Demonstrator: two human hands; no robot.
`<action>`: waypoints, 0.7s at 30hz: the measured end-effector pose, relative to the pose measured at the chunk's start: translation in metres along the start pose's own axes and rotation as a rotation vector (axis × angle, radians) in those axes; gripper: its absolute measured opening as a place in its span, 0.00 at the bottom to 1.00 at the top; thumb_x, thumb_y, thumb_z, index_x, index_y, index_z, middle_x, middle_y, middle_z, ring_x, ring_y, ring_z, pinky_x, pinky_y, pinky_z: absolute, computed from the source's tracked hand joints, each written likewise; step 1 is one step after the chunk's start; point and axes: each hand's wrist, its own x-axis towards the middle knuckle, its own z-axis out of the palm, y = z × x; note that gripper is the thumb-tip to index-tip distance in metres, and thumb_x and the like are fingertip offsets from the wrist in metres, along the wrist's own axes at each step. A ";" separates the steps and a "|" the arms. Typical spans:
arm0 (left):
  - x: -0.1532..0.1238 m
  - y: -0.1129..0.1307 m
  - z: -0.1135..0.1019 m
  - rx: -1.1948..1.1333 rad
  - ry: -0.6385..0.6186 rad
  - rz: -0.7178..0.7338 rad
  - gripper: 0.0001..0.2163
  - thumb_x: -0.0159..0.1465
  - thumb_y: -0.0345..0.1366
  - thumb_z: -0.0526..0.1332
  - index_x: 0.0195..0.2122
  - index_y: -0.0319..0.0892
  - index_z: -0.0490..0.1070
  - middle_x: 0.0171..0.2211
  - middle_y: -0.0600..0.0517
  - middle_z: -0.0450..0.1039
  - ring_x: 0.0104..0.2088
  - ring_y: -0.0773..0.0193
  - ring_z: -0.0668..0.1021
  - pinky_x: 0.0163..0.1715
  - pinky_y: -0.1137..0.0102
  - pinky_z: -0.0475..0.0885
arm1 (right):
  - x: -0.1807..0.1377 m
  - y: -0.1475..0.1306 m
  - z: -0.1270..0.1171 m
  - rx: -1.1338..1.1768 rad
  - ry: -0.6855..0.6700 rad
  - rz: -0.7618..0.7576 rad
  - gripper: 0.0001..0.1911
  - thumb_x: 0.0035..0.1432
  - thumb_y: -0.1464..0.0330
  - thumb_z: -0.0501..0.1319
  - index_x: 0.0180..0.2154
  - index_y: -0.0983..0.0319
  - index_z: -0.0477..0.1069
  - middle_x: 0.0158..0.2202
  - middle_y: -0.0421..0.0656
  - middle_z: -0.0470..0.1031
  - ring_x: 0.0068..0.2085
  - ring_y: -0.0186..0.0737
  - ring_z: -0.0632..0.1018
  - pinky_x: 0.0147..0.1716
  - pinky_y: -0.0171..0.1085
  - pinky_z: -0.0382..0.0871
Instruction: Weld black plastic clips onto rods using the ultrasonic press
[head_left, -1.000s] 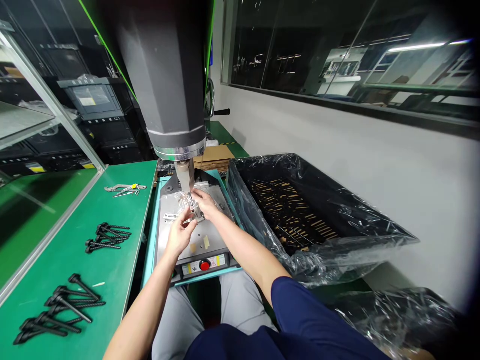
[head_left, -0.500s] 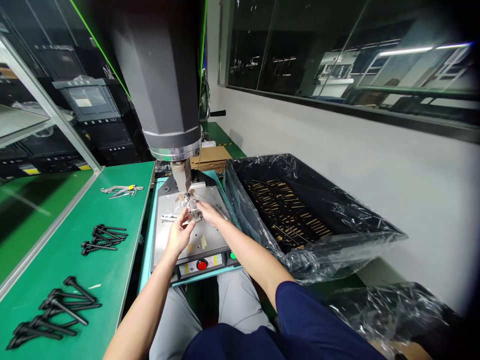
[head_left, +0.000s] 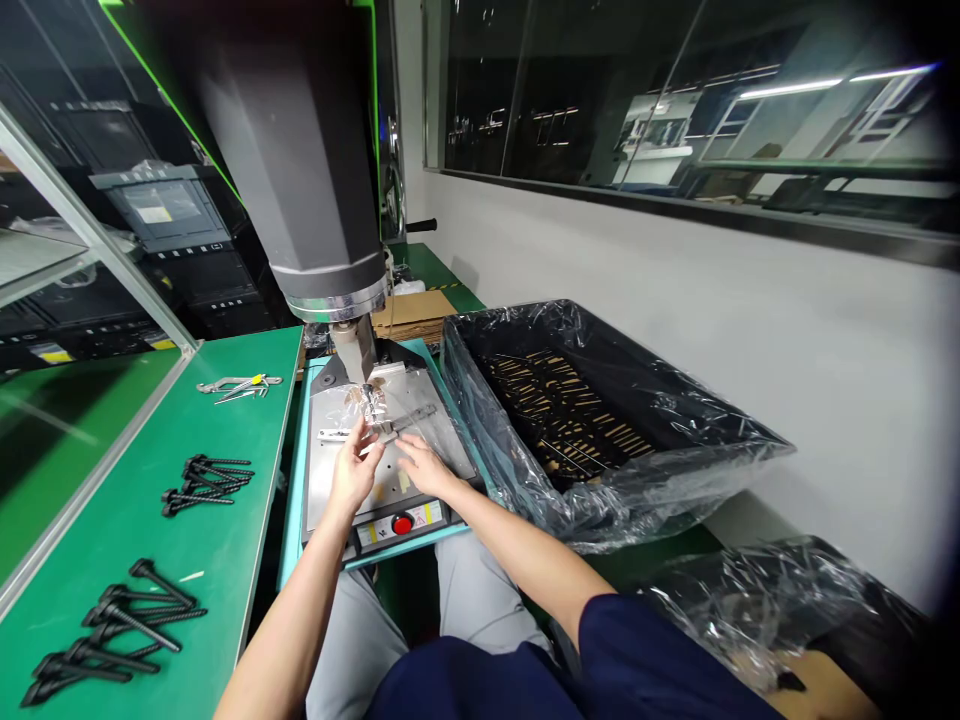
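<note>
A grey press-like machine [head_left: 315,180] points its metal tip [head_left: 358,355] down at a small fixture with crinkled clear film [head_left: 369,400] on a metal base plate [head_left: 330,490]. My left hand [head_left: 355,475] is at the fixture's near left side, thumb and index finger apart; whether its fingertips touch the fixture I cannot tell. My right hand [head_left: 424,465] is open, low over the plate to the right of the fixture, fingers stretched toward it. No held part shows in either hand. Below them, a red button [head_left: 403,524] sits on the base's front panel.
On the green table at left lie several black threaded bolt-like parts [head_left: 112,620], another group of them [head_left: 206,482] and pliers [head_left: 238,384]. To the right is a black bin [head_left: 660,400] lined with clear plastic, holding many thin parts. Cardboard [head_left: 412,310] lies behind the machine.
My right hand has drawn back from the fixture, toward me and right, with its fingers spread. My left hand stays by the fixture. The green button is now out of sight by my right forearm.
</note>
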 end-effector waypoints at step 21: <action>-0.100 -0.041 -0.085 0.523 0.456 -0.016 0.22 0.61 0.48 0.60 0.52 0.42 0.73 0.53 0.43 0.72 0.51 0.51 0.76 0.54 0.57 0.70 | -0.128 0.032 -0.026 -0.155 0.412 0.051 0.14 0.63 0.65 0.56 0.45 0.58 0.77 0.47 0.50 0.73 0.51 0.49 0.74 0.54 0.49 0.69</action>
